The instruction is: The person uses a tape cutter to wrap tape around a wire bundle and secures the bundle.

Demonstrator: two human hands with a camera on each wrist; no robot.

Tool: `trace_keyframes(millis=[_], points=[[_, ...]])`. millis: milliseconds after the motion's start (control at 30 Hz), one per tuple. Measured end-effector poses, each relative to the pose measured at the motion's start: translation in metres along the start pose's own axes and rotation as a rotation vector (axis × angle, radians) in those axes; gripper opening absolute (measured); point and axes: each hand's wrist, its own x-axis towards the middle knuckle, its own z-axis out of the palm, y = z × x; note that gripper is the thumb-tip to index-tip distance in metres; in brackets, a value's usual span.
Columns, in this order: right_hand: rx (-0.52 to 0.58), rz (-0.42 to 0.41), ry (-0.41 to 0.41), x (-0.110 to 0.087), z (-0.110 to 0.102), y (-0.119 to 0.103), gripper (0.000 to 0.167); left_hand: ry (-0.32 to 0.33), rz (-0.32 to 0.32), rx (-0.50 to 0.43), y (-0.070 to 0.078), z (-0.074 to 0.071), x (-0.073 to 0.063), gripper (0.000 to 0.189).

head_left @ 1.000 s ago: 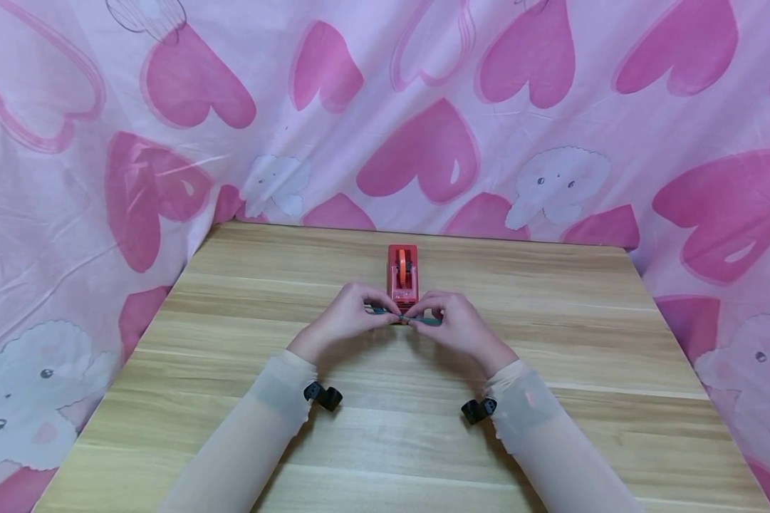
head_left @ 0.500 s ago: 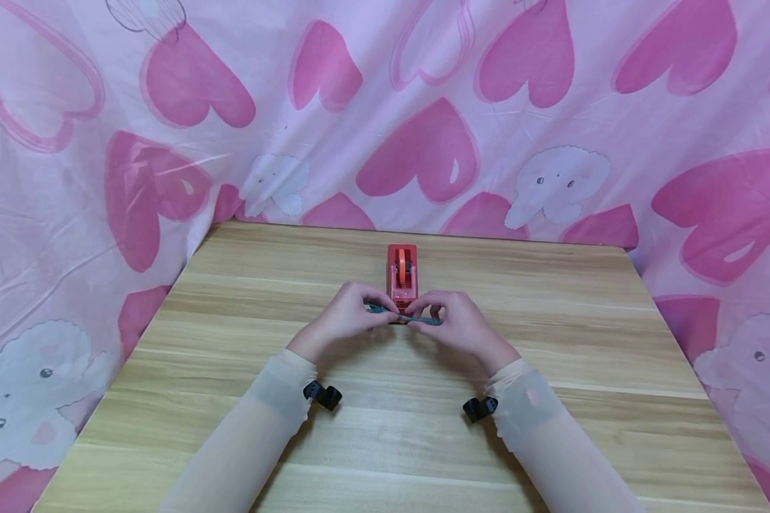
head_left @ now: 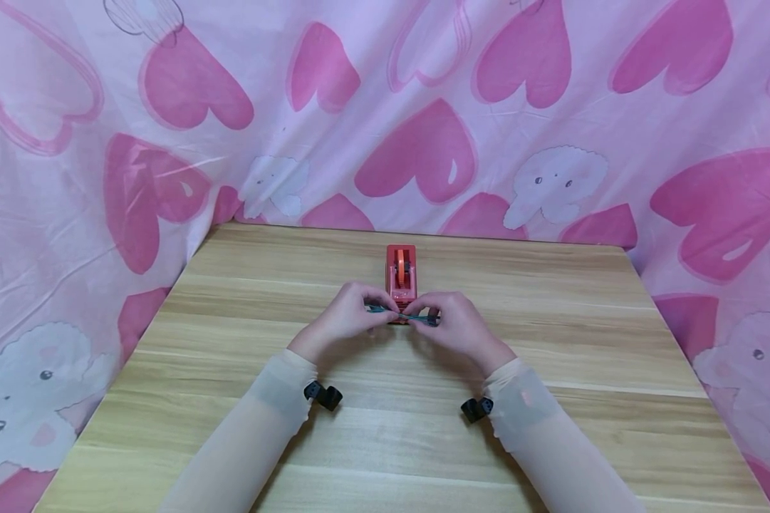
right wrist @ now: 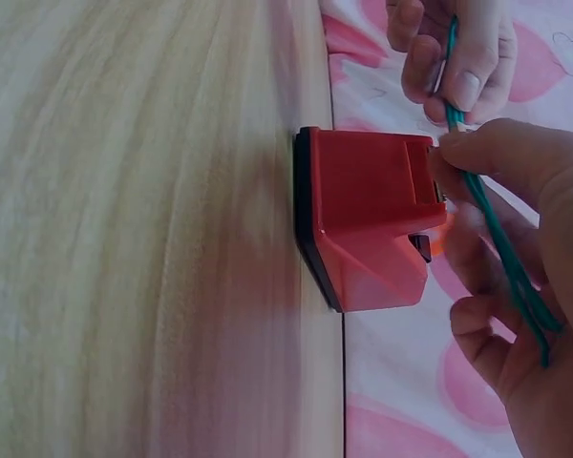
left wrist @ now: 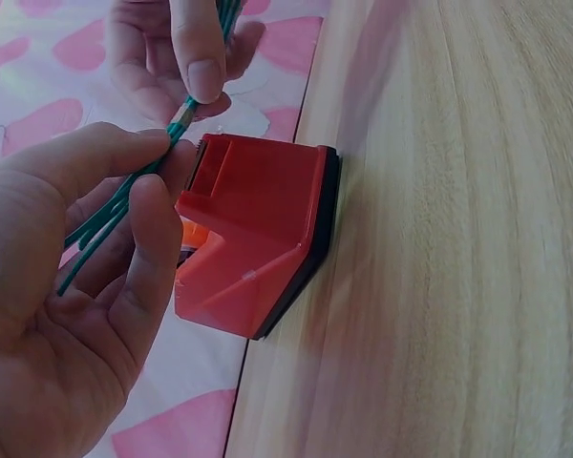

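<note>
A bundle of thin green wires (left wrist: 120, 203) stretches between both hands, just in front of a red tape dispenser (head_left: 404, 293). My left hand (head_left: 351, 311) pinches the bundle between thumb and index finger, its loose ends fanning over the palm. Close beside it, my right hand (head_left: 456, 320) pinches the other half the same way, with strands (right wrist: 504, 246) running back toward the palm. A narrow tan band (left wrist: 182, 114) wraps the bundle between the two sets of fingertips. The dispenser's toothed cutting edge (left wrist: 198, 159) lies right by the fingers.
The dispenser stands upright on a wood-grain table (head_left: 385, 442), its orange tape roll (head_left: 402, 268) toward the back. A pink heart-patterned cloth (head_left: 423, 149) hangs behind and along both sides. Black cameras (head_left: 323, 395) are strapped at the wrists.
Both hands stay in nearly the same place over the dispenser's front. The right fingers and the strands in that hand shift slightly.
</note>
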Motion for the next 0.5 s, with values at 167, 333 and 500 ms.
trace_keyframes(millis=[167, 333, 500], points=[[-0.026, -0.021, 0.011, -0.0005, 0.0010, 0.0012, 0.019, 0.000, 0.015, -0.004, -0.0008, 0.0000, 0.0006, 0.004], [-0.022, -0.016, 0.018, 0.0000, 0.0012, 0.0037, 0.018, 0.003, 0.068, 0.061, -0.0014, -0.0003, 0.0012, 0.009], [-0.033, -0.017, 0.017, -0.0003, 0.0013, 0.0044, 0.017, -0.006, 0.083, 0.088, -0.0030, -0.0005, 0.0016, 0.011]])
